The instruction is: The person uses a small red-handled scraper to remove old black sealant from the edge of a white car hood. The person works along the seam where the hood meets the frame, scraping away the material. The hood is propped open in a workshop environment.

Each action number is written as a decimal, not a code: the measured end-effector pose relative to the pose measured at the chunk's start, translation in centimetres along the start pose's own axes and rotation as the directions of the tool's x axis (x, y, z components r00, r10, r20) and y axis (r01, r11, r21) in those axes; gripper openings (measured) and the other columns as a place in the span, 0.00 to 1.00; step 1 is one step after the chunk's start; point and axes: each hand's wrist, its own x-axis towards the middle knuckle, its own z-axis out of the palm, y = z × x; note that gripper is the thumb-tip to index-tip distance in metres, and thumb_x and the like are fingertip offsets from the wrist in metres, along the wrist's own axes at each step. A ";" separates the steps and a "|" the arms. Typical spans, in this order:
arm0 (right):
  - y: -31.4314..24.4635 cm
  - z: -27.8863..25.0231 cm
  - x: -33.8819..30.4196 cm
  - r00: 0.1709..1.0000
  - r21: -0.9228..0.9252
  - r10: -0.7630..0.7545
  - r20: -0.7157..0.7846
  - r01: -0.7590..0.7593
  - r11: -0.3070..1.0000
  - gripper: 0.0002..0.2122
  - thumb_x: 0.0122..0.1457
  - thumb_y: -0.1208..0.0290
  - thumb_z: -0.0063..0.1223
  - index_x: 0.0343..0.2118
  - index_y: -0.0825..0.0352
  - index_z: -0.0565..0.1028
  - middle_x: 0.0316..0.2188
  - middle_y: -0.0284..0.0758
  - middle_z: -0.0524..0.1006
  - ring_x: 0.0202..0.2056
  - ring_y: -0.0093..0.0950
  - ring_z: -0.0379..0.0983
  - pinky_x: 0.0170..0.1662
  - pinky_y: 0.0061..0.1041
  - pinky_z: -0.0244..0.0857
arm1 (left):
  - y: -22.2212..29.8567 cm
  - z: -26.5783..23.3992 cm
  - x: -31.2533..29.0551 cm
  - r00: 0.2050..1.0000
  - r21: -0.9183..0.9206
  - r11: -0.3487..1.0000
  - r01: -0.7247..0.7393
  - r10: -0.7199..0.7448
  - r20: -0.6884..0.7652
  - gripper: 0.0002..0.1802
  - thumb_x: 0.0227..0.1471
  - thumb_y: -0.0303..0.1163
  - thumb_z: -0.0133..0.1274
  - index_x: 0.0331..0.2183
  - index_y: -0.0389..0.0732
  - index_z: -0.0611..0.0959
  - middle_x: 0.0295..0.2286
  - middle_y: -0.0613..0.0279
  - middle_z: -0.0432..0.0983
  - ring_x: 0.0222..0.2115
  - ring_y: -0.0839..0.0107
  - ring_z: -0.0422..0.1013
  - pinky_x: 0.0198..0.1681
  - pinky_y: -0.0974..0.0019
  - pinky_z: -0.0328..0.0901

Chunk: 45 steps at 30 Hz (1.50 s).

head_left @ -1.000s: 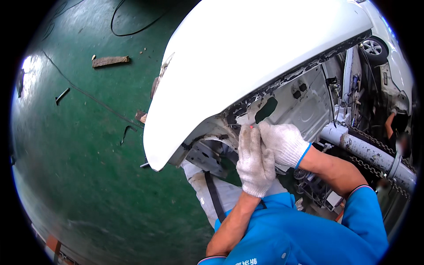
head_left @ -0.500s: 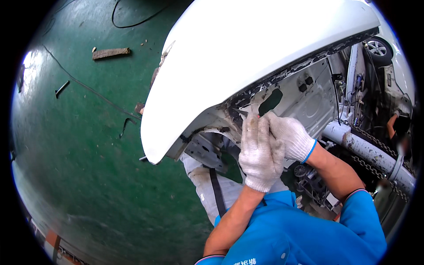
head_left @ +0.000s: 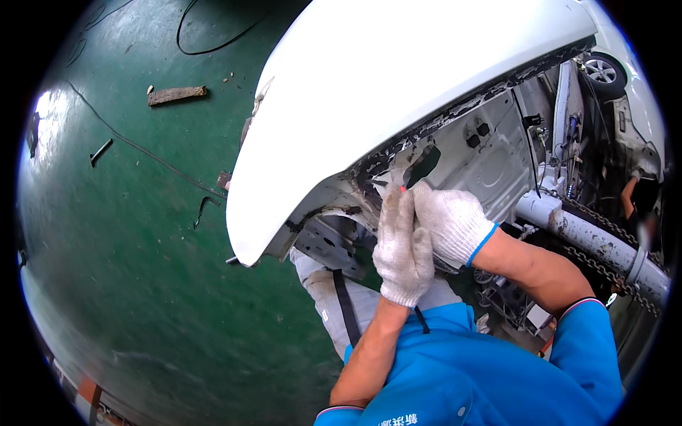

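Both my hands wear white knitted gloves and meet at the inner edge of a white car body panel (head_left: 369, 92). My left hand (head_left: 403, 248) is back-side up, its fingers stretched together toward the scraped metal under the panel's lip. Closed beside it, my right hand (head_left: 455, 224) has its fingertips against the left fingers. A small red spot (head_left: 403, 189) shows between the two hands; what it belongs to is hidden. Just past the left fingertips is a narrow dark pointed shape (head_left: 380, 182), tool or metal, I cannot tell. Behind the hands a dark oval hole (head_left: 423, 165) opens in the inner panel.
A thick pale metal beam (head_left: 568, 220) with chains (head_left: 604, 263) runs at the right. Beyond it are a car wheel (head_left: 604, 74) and another person's arm (head_left: 629, 197). On the green floor lie a wooden block (head_left: 176, 96), a short metal rod (head_left: 101, 152) and a cable (head_left: 128, 138).
The car body and both hands sit slightly farther left in the picture. Both hands stay together at the metal edge, and the red spot between them shows more clearly.
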 end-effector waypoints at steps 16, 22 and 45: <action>1.1 2.6 -0.3 0.998 0.100 0.057 0.028 -0.060 0.993 0.16 0.60 0.63 0.56 0.43 0.70 0.69 0.27 0.48 0.82 0.33 0.49 0.83 0.35 0.48 0.77 | -0.3 0.1 -0.5 0.998 0.179 0.982 -0.067 0.065 0.018 0.29 0.67 0.42 0.49 0.59 0.30 0.78 0.60 0.30 0.69 0.60 0.34 0.69 0.61 0.45 0.66; 1.2 3.9 -1.1 0.997 0.005 0.007 0.078 -0.007 1.000 0.15 0.59 0.65 0.56 0.43 0.71 0.70 0.28 0.48 0.83 0.32 0.48 0.84 0.34 0.46 0.78 | -1.0 0.1 -2.4 1.000 0.128 0.992 -0.009 0.006 0.023 0.29 0.67 0.42 0.49 0.59 0.30 0.77 0.60 0.31 0.69 0.61 0.35 0.68 0.63 0.45 0.65; 2.3 1.7 0.5 0.997 0.095 -0.012 0.081 0.004 0.995 0.15 0.61 0.62 0.55 0.43 0.69 0.69 0.28 0.50 0.81 0.34 0.52 0.82 0.36 0.49 0.76 | 0.4 0.8 -0.4 0.999 0.240 0.970 -0.049 0.053 -0.009 0.29 0.65 0.40 0.52 0.60 0.31 0.77 0.60 0.29 0.69 0.59 0.33 0.69 0.62 0.45 0.66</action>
